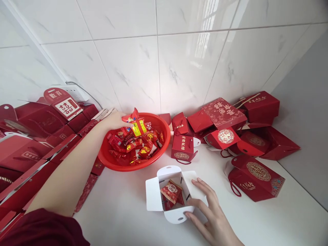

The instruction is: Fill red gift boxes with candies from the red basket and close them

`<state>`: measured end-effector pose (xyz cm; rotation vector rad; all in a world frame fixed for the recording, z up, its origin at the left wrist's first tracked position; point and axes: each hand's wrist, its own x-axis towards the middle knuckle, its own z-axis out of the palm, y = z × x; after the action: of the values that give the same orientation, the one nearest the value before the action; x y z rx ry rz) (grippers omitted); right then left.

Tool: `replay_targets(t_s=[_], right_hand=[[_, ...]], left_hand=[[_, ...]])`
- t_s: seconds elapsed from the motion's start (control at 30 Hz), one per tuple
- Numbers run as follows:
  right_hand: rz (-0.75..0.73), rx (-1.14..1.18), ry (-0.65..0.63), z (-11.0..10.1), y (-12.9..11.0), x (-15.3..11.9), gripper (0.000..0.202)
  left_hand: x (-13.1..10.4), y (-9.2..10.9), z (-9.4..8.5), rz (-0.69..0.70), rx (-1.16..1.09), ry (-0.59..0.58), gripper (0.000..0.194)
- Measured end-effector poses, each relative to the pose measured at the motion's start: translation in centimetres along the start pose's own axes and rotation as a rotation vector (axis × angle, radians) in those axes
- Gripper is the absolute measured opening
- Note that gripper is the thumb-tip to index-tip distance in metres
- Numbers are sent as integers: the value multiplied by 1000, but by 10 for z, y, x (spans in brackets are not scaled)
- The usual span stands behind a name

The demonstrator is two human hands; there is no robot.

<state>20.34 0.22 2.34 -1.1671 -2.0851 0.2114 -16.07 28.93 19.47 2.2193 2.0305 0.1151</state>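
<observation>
My left hand (116, 120) reaches over a red plastic basket (102, 159) full of wrapped candies (137, 145). Its fingers are closed on a shiny red candy packet (131, 117) with a yellow label, above the pile; some fingertips are hidden behind the wrapper. My right hand (211, 213) steadies a small candy box (153, 194) by its right flaps, fingers bent over the edge. This box stands upright with its white inner flaps spread. Inside lie a red and gold candy packet (172, 191) and other red pieces beneath it.
Several red gift boxes (258, 177) with cord handles lie at the right and along the tiled wall (179, 68). One small red box (182, 147) stands beside the basket. More red boxes (38, 119) are stacked at the left, near a socket strip (73, 91) with a cable.
</observation>
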Motion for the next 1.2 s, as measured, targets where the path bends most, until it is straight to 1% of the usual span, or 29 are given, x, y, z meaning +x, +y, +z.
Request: replay_targets(t_s=[0.07,0.1,0.13,0.17,0.2,0.27,0.33,0.37,0.47,0.57,0.67,0.73,0.83,0.93,1.0,1.03,1.1,1.2], right_hand=[[1,-3,-2,0,0,0,17],[1,-3,-1,0,-1,0,17],[1,-3,-2,-1,-1,0,17],[2,-1,-3,-1,-1,0,17],[3,0,-5,-1,-1,0,17],[2,2,-9,0,-1,0,17],[0,4,-14,-1,-1,0,18],[-2,5,-14,-1,-1,0,18],[0,14,-25,-1,-1,-1,19],[12,37,-48,-2,-1,-1,19],[16,68,-62,-3,-2,0,17],[18,87,-61,-4,-2,2,15],[27,97,-48,-4,-2,4,13],[19,90,-39,-4,-2,4,13],[10,86,-27,-4,-3,4,13],[10,85,-22,-4,-4,4,13],[12,86,-12,-5,-4,4,12],[7,88,3,-5,-4,5,13]], left_hand=[[0,2,-1,-56,133,151,63],[0,5,1,-46,171,189,63],[0,9,6,-20,175,206,60],[1,14,13,26,162,183,54],[1,19,21,79,151,125,46],[4,28,42,160,134,-49,33],[6,36,65,182,155,-212,26],[8,38,76,174,176,-276,27],[12,42,101,112,246,-383,37],[17,40,111,97,276,-473,36],[18,34,111,141,261,-567,31],[17,30,109,182,235,-580,31],[11,30,109,256,183,-532,30],[5,37,110,314,149,-473,23],[2,44,106,318,149,-438,21],[2,47,102,311,154,-413,21],[0,51,87,282,170,-332,20],[-12,59,55,218,182,-126,26]])
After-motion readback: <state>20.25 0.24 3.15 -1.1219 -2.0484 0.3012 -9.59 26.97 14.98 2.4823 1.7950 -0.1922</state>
